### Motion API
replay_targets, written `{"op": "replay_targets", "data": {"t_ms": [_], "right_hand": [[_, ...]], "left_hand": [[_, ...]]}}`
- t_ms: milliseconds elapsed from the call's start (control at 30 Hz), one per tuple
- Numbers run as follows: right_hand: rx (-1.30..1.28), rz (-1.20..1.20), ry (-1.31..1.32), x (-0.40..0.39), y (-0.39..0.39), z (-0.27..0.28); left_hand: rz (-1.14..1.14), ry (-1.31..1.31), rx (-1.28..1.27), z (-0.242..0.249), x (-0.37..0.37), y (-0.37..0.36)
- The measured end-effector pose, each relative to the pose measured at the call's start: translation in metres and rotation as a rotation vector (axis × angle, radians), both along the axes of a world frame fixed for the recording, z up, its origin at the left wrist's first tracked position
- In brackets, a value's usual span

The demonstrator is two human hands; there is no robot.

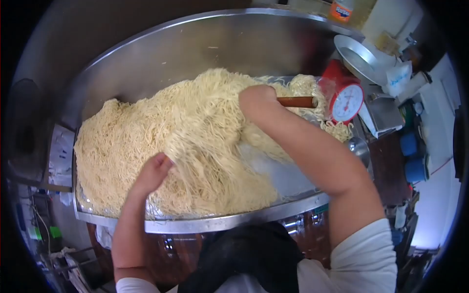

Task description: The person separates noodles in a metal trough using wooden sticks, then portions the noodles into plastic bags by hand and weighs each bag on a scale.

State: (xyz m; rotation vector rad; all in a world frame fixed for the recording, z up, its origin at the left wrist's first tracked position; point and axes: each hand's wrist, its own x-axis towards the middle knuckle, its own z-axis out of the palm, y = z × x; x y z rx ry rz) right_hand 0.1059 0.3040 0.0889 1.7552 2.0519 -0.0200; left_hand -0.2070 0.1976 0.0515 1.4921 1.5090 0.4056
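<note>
A large heap of pale yellow noodles (132,141) spreads over a metal-rimmed table (195,225). My right hand (259,100) is closed around a brown wooden stick (299,102), whose near end sticks out to the right of the fist. The rest of the stick is hidden by the hand and noodles. At the heap's front left, my left hand (155,172) is closed in a fist against loose strands; what lies inside its fingers is hidden. Between the hands, the strands are raised and blurred, hanging toward the front.
Behind the heap rises a metal wall (220,44). On the right are a red dial scale (346,103), a metal pan (359,56), a small pile of noodles (305,87) and a round metal bowl (359,149). A bottle with an orange label (340,11) stands at the back.
</note>
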Motion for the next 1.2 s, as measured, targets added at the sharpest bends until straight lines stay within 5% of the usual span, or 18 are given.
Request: {"op": "replay_targets", "data": {"t_ms": [67, 200, 267, 300, 433, 467, 533, 600, 700, 767, 867, 1000, 1133, 1200], "right_hand": [[-0.036, -0.088, 0.142, 0.001, -0.01, -0.009], [-0.092, -0.295, 0.631, 0.082, -0.093, -0.04], [-0.245, -0.208, 0.806, 0.164, -0.149, -0.039], [-0.471, -0.582, 0.87, 0.181, -0.177, 0.003], [-0.493, -1.014, 0.974, 0.254, -0.275, 0.089], [-0.448, -0.972, 0.937, 0.254, -0.279, 0.089], [-0.339, -0.896, 0.869, 0.254, -0.288, 0.089], [0.03, -0.349, 0.544, 0.26, -0.287, 0.023], [-0.023, -0.588, 0.391, 0.194, -0.198, 0.0], [0.043, -0.4, 0.275, 0.174, -0.123, -0.008], [0.101, -0.432, 0.306, 0.159, -0.009, -0.039], [0.091, -0.477, 0.384, 0.152, -0.029, -0.023], [0.065, -0.281, 0.644, 0.257, -0.145, 0.007], [-0.199, -0.469, 0.678, 0.278, -0.212, 0.063]], "left_hand": [[-0.107, 0.09, 0.144, 0.02, -0.02, -0.007], [-0.241, 0.445, -0.187, 0.105, -0.072, -0.04], [-0.216, 0.636, -0.287, 0.148, -0.088, -0.064], [-0.242, 0.737, -0.289, 0.166, -0.096, -0.073], [0.0, 0.635, -0.153, 0.22, -0.096, -0.075], [0.088, 0.634, -0.118, 0.228, -0.091, -0.066], [-0.157, 0.703, 0.059, 0.212, -0.056, -0.03], [-0.492, 0.987, 0.113, 0.165, -0.013, 0.009], [-0.524, 0.996, -0.043, 0.064, 0.094, 0.045], [-0.652, 0.803, 0.105, 0.072, 0.167, 0.045], [-0.695, 0.692, 0.134, 0.027, 0.209, 0.042], [-0.745, 0.552, 0.148, 0.038, 0.163, 0.022], [-0.64, 0.655, -0.172, 0.12, 0.028, 0.02], [-0.442, 0.69, -0.375, 0.149, -0.026, -0.008]]}}
